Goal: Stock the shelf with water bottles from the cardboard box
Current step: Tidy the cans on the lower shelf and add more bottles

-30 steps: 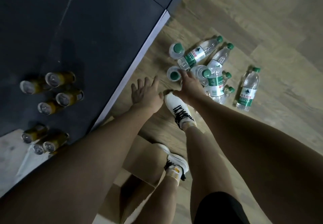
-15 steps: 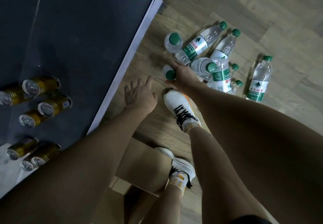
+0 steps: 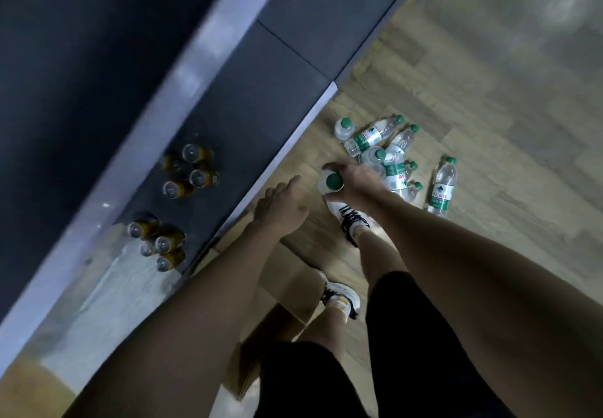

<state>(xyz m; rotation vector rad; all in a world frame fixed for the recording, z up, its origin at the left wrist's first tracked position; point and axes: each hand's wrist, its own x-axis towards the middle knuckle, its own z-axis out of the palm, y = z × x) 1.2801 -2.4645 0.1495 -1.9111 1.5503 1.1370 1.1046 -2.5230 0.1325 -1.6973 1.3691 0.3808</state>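
Green-capped water bottle [image 3: 331,183] sits in the right hand [image 3: 354,184], whose fingers [image 3: 329,166] curl round its neck, cap facing up at the camera. Just beyond those fingers more water bottles [image 3: 381,153] lie heaped on the wooden floor [image 3: 489,123], one bottle [image 3: 442,185] lying apart. Left hand [image 3: 280,208] hangs loose, fingers relaxed and holding nothing, beside the dark shelf [image 3: 248,117] where yellow cans [image 3: 192,171] lie. Beneath the forearms sits the cardboard box [image 3: 287,274], by two white shoes [image 3: 347,218]
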